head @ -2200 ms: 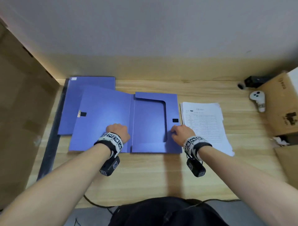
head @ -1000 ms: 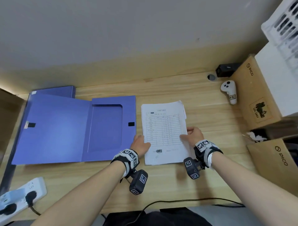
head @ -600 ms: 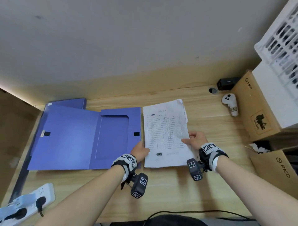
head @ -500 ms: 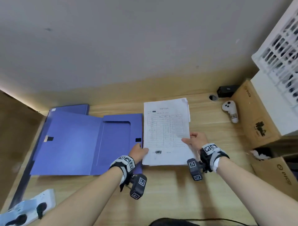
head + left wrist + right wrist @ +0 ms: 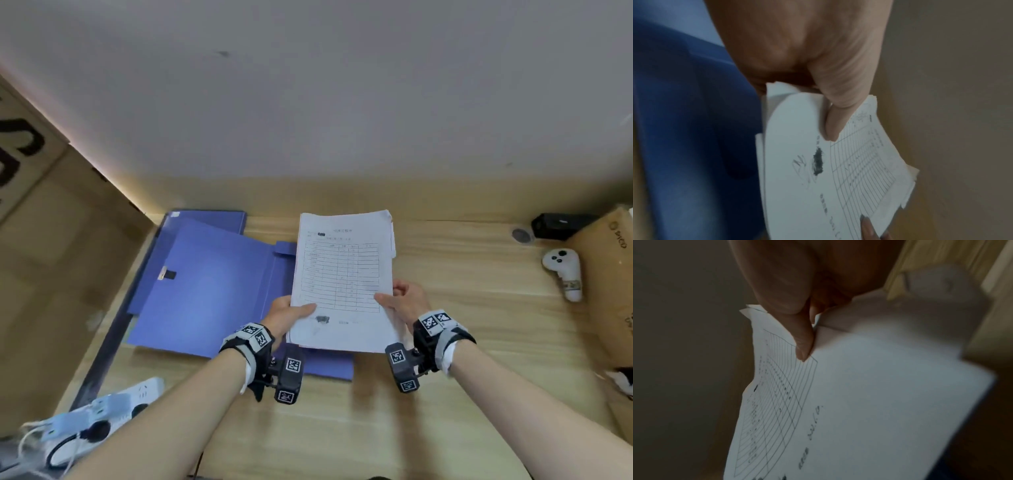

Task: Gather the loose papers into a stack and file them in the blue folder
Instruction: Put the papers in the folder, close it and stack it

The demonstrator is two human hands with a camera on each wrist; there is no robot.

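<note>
paper stack point(image 5: 342, 281) lifted off counter point(image 5: 462, 308), long axis pointing away from fingers | left hand point(image 5: 286, 317) and right hand point(image 5: 406, 303) pinch its near side edges, thumbs on top | open blue folder point(image 5: 205, 291) lies just left of left-hand fingers, nearer that hand

I take this for an office or storeroom desk: a pale wood desk point(image 5: 462, 308) against a plain grey wall point(image 5: 308, 102), printed forms point(image 5: 342, 274) and a blue folder point(image 5: 205, 291) on it, a power strip point(image 5: 102, 411) at one corner, cardboard boxes point(image 5: 603, 281) and a white controller point(image 5: 563, 270) alongside.
</note>
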